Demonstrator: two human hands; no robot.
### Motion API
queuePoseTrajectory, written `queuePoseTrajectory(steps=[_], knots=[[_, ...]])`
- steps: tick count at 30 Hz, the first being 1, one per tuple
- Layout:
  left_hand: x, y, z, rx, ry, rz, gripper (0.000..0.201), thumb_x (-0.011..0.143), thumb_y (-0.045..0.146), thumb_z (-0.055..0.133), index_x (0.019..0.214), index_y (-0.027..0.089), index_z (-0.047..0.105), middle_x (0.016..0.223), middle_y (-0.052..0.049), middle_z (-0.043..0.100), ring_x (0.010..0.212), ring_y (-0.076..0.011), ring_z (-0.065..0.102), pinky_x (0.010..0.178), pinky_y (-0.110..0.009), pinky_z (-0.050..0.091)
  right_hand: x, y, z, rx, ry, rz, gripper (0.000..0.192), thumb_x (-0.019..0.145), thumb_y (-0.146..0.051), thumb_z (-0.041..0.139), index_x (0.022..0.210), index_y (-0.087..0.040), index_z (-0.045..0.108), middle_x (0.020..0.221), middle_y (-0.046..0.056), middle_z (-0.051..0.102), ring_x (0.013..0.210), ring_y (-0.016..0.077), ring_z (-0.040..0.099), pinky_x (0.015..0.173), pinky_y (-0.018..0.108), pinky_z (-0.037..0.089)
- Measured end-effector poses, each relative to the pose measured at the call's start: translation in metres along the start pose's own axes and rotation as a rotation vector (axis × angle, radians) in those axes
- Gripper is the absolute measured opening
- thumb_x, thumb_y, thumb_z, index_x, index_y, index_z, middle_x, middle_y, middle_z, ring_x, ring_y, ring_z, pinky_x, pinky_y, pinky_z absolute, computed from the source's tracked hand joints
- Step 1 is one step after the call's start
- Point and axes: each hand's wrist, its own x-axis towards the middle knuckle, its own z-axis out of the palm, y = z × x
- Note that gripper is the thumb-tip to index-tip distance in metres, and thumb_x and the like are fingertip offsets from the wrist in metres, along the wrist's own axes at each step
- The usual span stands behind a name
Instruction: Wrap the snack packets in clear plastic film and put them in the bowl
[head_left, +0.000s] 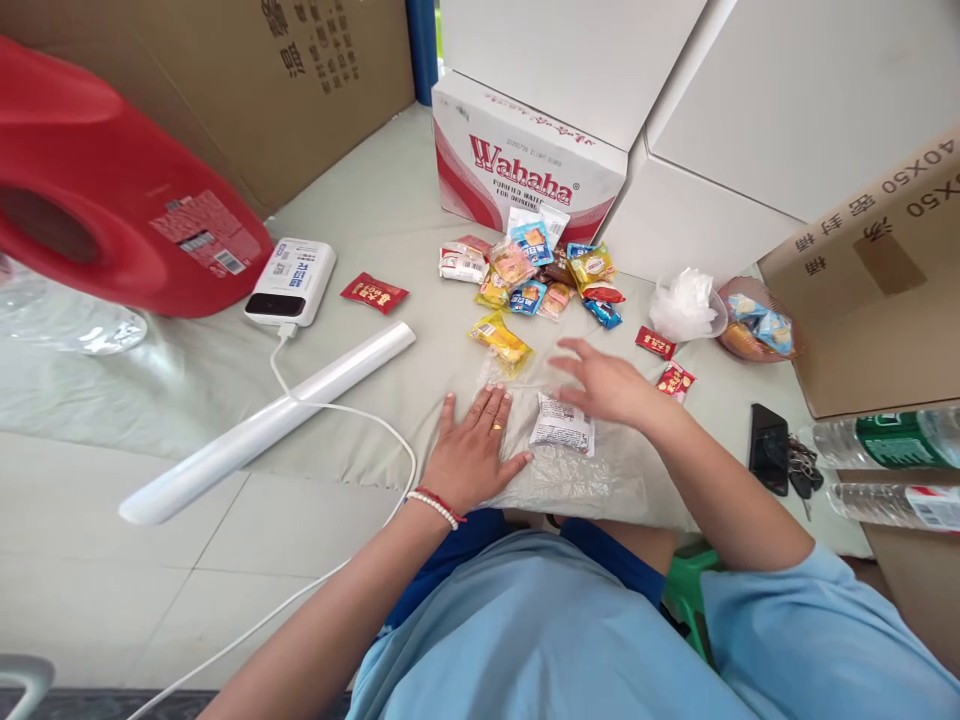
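Observation:
My left hand (pixel 474 450) lies flat with its fingers apart on the near edge of a clear plastic bag (pixel 577 482) spread on the cloth. Over the bag, my right hand (pixel 600 382) hovers with fingers spread and nothing seen in it. Just below its fingers rests a white printed snack packet (pixel 562 426). A yellow snack packet (pixel 501 342) lies beyond my left fingertips. Farther back is a loose pile of small wrapped snacks (pixel 529 284) in blue, yellow, pink and red. Two red packets (pixel 655 342) sit right of my right hand.
Behind the pile stands a Wahaha carton (pixel 525 160). On the left are a white power bank (pixel 292 280) with a cable, a long white tube (pixel 277 425), a red packet (pixel 373 292) and a red jug (pixel 127 190). A crumpled bag (pixel 684 305), phone (pixel 769 448) and bottles (pixel 892 440) lie right.

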Motion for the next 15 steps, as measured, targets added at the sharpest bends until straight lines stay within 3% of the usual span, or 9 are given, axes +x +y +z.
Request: queuePoseTrajectory(steps=[3, 5, 8, 11, 13, 15], knots=[[0.000, 0.000, -0.001, -0.003, -0.008, 0.000, 0.081, 0.100, 0.067, 0.035, 0.164, 0.016, 0.031, 0.171, -0.015, 0.028, 0.160, -0.0329, 0.023, 0.128, -0.067, 0.004, 0.060, 0.005, -0.009, -0.074, 0.175, 0.130, 0.056, 0.097, -0.022, 0.055, 0.154, -0.021, 0.050, 0.163, 0.014, 0.043, 0.129, 0.0347, 0.061, 0.097, 0.044, 0.055], [0.000, 0.000, -0.002, -0.005, -0.018, 0.003, 0.082, 0.101, 0.068, 0.034, 0.164, 0.015, 0.031, 0.171, -0.015, 0.028, 0.160, -0.0322, 0.024, 0.128, -0.067, 0.005, 0.099, 0.007, -0.004, -0.102, 0.202, 0.122, 0.057, 0.096, -0.017, 0.053, 0.153, -0.021, 0.050, 0.165, 0.013, 0.040, 0.131, 0.0347, 0.059, 0.097, 0.046, 0.054], [0.000, 0.000, -0.002, -0.008, -0.020, 0.001, 0.083, 0.101, 0.067, 0.034, 0.163, 0.013, 0.031, 0.171, -0.015, 0.028, 0.160, -0.0321, 0.024, 0.128, -0.068, 0.007, 0.135, 0.011, 0.006, -0.040, 0.235, 0.053, 0.045, 0.100, -0.018, 0.044, 0.140, -0.023, 0.062, 0.162, 0.008, 0.047, 0.127, 0.0309, 0.060, 0.098, 0.045, 0.052], [-0.001, -0.001, -0.003, -0.019, -0.014, -0.003, 0.081, 0.101, 0.067, 0.035, 0.163, 0.015, 0.033, 0.171, -0.014, 0.029, 0.160, -0.0330, 0.024, 0.128, -0.067, 0.008, 0.134, 0.017, 0.008, 0.157, 0.354, 0.006, 0.037, 0.102, -0.024, 0.042, 0.129, -0.018, 0.068, 0.143, 0.009, 0.064, 0.121, 0.0262, 0.062, 0.100, 0.039, 0.049], [-0.001, -0.001, -0.003, -0.033, -0.014, -0.003, 0.080, 0.101, 0.066, 0.036, 0.163, 0.016, 0.034, 0.170, -0.014, 0.030, 0.160, -0.0330, 0.024, 0.129, -0.066, 0.006, 0.115, 0.026, 0.002, 0.314, 0.450, 0.006, 0.036, 0.102, -0.029, 0.044, 0.123, -0.016, 0.069, 0.121, 0.010, 0.073, 0.107, 0.0244, 0.065, 0.095, 0.036, 0.050], [-0.001, -0.001, -0.004, -0.045, -0.014, -0.003, 0.079, 0.101, 0.066, 0.037, 0.163, 0.017, 0.035, 0.170, -0.014, 0.030, 0.160, -0.0334, 0.025, 0.129, -0.065, 0.004, 0.085, 0.037, -0.007, 0.492, 0.454, 0.001, 0.036, 0.100, -0.037, 0.048, 0.119, -0.016, 0.070, 0.101, 0.007, 0.074, 0.091, 0.0218, 0.065, 0.084, 0.034, 0.051]])
